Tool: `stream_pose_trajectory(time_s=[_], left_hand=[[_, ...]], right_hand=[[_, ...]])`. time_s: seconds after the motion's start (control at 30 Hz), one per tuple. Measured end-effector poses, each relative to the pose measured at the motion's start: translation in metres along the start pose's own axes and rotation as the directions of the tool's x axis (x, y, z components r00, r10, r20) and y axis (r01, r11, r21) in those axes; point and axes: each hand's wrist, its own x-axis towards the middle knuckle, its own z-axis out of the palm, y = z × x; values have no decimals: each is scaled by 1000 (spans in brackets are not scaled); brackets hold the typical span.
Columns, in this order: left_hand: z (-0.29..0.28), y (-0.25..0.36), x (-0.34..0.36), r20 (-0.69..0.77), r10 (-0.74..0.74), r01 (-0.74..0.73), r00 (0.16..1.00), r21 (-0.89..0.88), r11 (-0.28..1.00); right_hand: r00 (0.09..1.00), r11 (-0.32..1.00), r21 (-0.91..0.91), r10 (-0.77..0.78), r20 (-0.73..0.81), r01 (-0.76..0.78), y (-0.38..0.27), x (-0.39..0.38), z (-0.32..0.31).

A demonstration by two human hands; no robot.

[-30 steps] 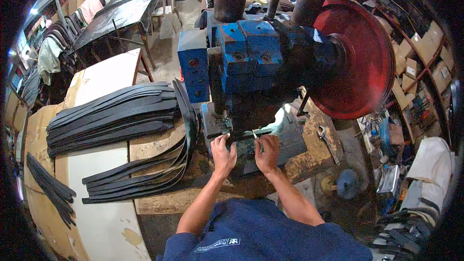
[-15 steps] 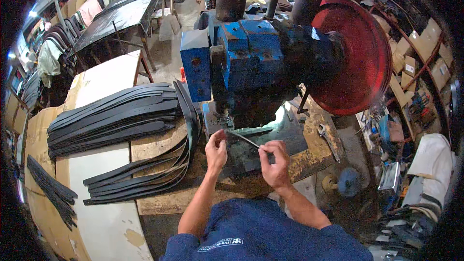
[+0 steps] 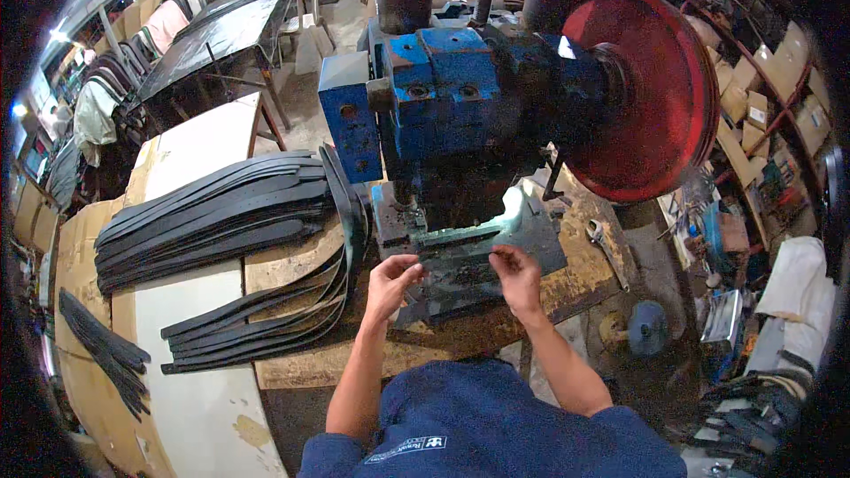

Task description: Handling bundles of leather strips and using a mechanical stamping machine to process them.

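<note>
A narrow black strip [image 3: 458,253] spans the gap between my hands, edge toward me and hard to make out against the dark machine bed [image 3: 460,292]. My left hand [image 3: 392,286] pinches its left end between thumb and fingers. At the other end my right hand [image 3: 518,281] has its fingertips closed on it. Both hands are over the front of the bed, below the blue press [image 3: 452,80]. A lamp-lit patch shows behind the strip, under the press head. Left of my hands, several long black straps [image 3: 257,319] bend round in a loose bundle.
A thick stack of black straps [image 3: 212,212] lies on the left, with a smaller bunch [image 3: 106,354] nearer the edge. The large red flywheel [image 3: 642,88] stands at the press's right. A wrench [image 3: 608,252] rests on the wooden bench at right.
My right hand has moved slightly right and up, and my left hand slightly down. The strip, slanted and pale before, is now nearly level. The view has shifted a little.
</note>
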Motion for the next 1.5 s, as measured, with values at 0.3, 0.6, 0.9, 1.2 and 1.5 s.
stream_pose_trajectory(time_s=[0.3,0.6,0.9,1.2,1.5], left_hand=[[27,-1,37,-111,72,-20,991,412,911],[21,-19,66,-67,387,-249,919,664,705],[21,-22,78,-52,548,-390,835,646,656],[20,-23,86,-78,451,-292,889,661,691],[21,-23,89,-16,546,-393,838,676,623]], right_hand=[[997,972,-235,12,79,6,89,57,-23],[984,951,-289,-61,169,108,132,107,-28],[950,923,-332,-94,298,196,184,146,-28],[950,845,-533,121,289,55,139,148,-28],[938,886,-406,-81,336,222,161,154,-29]])
